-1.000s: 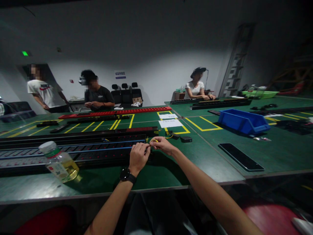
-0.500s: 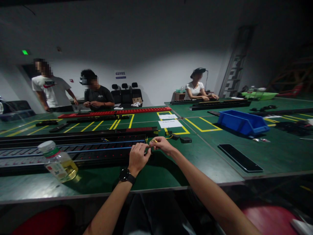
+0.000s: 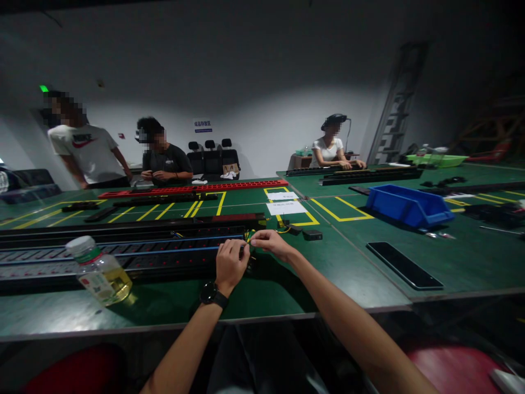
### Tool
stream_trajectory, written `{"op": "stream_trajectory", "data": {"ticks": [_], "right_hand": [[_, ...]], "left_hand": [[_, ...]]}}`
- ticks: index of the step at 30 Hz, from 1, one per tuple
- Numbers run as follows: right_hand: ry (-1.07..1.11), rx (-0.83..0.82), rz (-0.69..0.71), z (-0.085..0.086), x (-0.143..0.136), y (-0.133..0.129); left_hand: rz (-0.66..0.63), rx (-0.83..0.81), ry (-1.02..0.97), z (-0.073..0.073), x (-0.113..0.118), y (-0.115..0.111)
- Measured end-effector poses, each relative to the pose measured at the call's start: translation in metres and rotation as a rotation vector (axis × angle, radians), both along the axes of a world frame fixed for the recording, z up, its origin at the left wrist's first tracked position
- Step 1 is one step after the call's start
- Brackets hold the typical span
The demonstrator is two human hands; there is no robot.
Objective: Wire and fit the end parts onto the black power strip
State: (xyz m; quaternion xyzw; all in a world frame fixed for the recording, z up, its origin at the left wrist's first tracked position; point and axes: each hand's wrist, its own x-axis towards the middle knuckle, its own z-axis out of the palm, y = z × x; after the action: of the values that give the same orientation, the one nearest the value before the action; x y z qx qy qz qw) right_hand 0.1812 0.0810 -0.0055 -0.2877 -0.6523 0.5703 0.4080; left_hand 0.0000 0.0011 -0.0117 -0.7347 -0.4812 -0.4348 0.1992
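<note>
Long black strips with blue edges (image 3: 164, 249) lie on the green table, their right ends beside my hands. My left hand (image 3: 231, 262), with a dark watch on the wrist, is closed at that end; what its fingers pinch is too small to name. Touching or nearly touching it, my right hand (image 3: 271, 244) has thumb and forefinger pinched together, the thing between them hidden. Yellow-green wires (image 3: 248, 235) show just behind the fingertips. A small black box (image 3: 312, 235) sits to the right of the hands.
A bottle of yellow liquid (image 3: 100, 273) stands front left. To the right are a phone (image 3: 404, 265) and a blue bin (image 3: 408, 206). White papers (image 3: 286, 208) and a long red rack (image 3: 192, 189) lie farther back. Three people are across the table (image 3: 348, 284).
My right hand has shifted slightly left, its fingers now flatter. The yellow piece seen at its fingertips no longer shows there. The standing person at the left leans a little differently.
</note>
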Motion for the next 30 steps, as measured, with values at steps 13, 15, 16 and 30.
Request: {"op": "stream_trajectory", "data": {"ticks": [13, 15, 16, 30], "right_hand": [[-0.049, 0.014, 0.107, -0.0027, 0.0026, 0.0014], [-0.051, 0.016, 0.106, -0.0035, 0.003, 0.0023], [-0.052, 0.016, 0.103, -0.0036, 0.0032, 0.0025], [0.052, -0.082, 0.059, 0.0041, 0.003, -0.0024]], "left_hand": [[0.024, -0.052, -0.023, -0.0011, -0.0002, 0.0017], [0.022, -0.059, -0.02, -0.0008, -0.0003, 0.0017], [0.023, -0.062, -0.02, -0.0007, -0.0003, 0.0017], [0.002, -0.081, 0.02, -0.0027, -0.0001, 0.0018]]}}
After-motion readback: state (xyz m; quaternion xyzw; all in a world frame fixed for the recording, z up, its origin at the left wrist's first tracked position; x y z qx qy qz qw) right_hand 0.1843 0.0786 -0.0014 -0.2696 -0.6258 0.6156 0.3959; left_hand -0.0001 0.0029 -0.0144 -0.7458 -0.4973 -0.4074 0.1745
